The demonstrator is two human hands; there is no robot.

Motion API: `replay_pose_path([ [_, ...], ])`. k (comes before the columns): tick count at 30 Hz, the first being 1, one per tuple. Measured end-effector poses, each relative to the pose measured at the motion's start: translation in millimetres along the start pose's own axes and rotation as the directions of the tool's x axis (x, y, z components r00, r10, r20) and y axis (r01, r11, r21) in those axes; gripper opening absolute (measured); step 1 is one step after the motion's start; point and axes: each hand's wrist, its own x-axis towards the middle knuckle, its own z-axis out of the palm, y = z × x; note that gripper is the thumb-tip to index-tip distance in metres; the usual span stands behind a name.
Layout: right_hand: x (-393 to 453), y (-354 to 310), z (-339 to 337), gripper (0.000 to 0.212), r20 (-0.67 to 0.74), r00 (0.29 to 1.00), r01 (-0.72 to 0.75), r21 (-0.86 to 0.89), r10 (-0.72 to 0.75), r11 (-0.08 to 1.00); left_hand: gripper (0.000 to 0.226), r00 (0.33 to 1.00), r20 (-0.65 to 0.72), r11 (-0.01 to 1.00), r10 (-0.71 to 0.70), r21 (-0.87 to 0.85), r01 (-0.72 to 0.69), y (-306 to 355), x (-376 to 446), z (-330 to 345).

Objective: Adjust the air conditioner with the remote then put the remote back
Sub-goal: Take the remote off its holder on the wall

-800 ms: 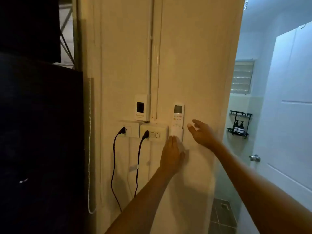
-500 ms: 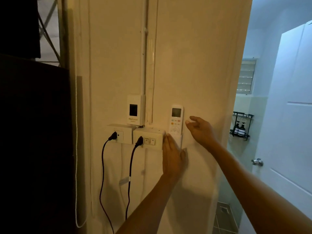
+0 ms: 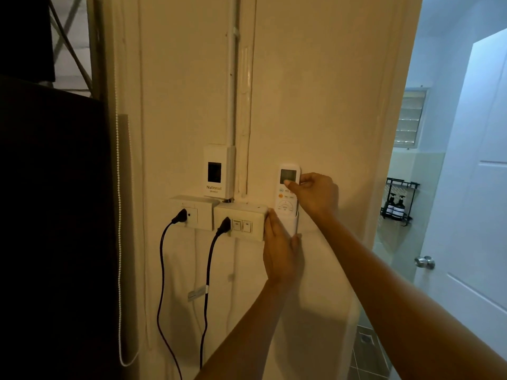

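A white air-conditioner remote (image 3: pixel 285 200) with a small grey screen stands upright in a white wall holder (image 3: pixel 291 224) on the cream wall. My right hand (image 3: pixel 315 193) pinches the remote's upper part, thumb on the front just under the screen, fingers behind its right edge. My left hand (image 3: pixel 281 253) lies flat against the wall below, its fingers pressing on the holder's left side and front. The remote's lower end is hidden inside the holder.
Left of the remote are a switch box (image 3: pixel 240 222) and a socket box (image 3: pixel 192 212), each with a black plug and cable, under a white National breaker box (image 3: pixel 218 171). A dark cabinet fills the left. At right, a bathroom doorway and white door with knob (image 3: pixel 424 261).
My right hand moved left from beside the remote and closed on its top. My left hand slid up onto the holder. The camera came closer to the wall.
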Motion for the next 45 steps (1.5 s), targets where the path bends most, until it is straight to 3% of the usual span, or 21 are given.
replay_pose_path([
  [10, 3.7, -3.8, -2.1, 0.023, -0.004, 0.999, -0.046, 0.037, 0.047, 0.998, 0.077, 0.999, -0.029, 1.0, 0.018, -0.008, -0.018, -0.3, -2.8, 2.8],
  [24, 8.2, -3.0, 0.0, 0.029, -0.006, 1.0, -0.018, -0.041, 0.018, 0.999, 0.075, 1.0, -0.013, 0.999, 0.021, 0.029, -0.021, -0.4, -4.7, 2.1],
  [30, 17.9, -14.0, -5.0, 0.025, -0.072, 0.997, 0.002, 0.003, -0.002, 1.0, 0.076, 0.999, -0.014, 0.999, 0.032, 0.016, -0.032, -0.5, -3.8, -0.4],
  [36, 29.7, -18.2, -11.6, 0.022, -0.01, 0.999, 0.033, -0.001, -0.033, 0.999, 0.077, 1.0, -0.008, 1.0, 0.01, -0.001, -0.01, -0.1, -3.8, 0.8],
  [45, 30.9, -19.8, -23.3, 0.019, 0.027, 1.0, 0.004, 0.141, -0.008, 0.99, 0.077, 0.999, -0.033, 0.997, 0.04, -0.061, -0.042, -4.4, 2.4, -3.7],
])
